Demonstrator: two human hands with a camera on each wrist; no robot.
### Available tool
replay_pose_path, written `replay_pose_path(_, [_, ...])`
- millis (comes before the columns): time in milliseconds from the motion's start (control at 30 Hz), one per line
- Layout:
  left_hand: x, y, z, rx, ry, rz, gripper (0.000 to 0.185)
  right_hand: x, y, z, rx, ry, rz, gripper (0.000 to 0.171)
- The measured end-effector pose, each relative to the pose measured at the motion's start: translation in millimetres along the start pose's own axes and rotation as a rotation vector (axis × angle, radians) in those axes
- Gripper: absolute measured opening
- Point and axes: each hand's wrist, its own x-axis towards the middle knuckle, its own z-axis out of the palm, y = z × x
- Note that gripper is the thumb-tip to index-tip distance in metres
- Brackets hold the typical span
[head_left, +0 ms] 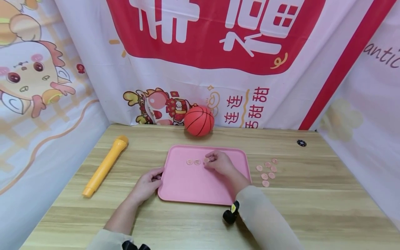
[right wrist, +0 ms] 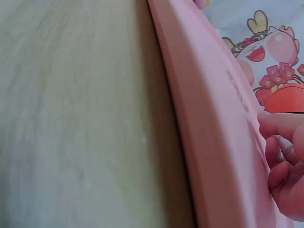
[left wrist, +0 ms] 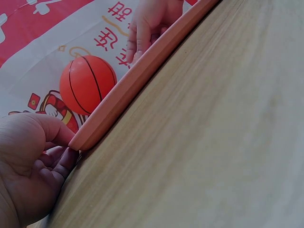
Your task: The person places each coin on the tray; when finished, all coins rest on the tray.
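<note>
A pink tray (head_left: 200,187) lies on the table, its left rim pinched by my left hand (head_left: 149,184). Up close in the left wrist view, the thumb and fingers of that hand (left wrist: 33,161) meet at the tray's corner. Two copper-coloured coins (head_left: 197,162) lie side by side on the tray, towards its far half. Just right of them my right hand (head_left: 221,162) pinches another coin (head_left: 206,160) between thumb and fingertips, low over the tray. The right wrist view has the right hand (right wrist: 287,156) at its right edge, the coin there hidden by the fingers.
Several loose coins (head_left: 264,176) lie on the table right of the tray. A black-and-white round chip (head_left: 301,143) sits farther back. An orange toy basketball (head_left: 199,121) stands behind the tray, against the printed cloth (head_left: 175,69). A yellow toy microphone (head_left: 104,167) lies at left.
</note>
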Motion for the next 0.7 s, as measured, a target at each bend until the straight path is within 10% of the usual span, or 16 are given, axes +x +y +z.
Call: replay_pose_path(700, [-1.1,3.4,0.3,-0.010,-0.003,-0.028,0.054,4.3,-4.3,4.8,-0.208,-0.015,0.059,0.029])
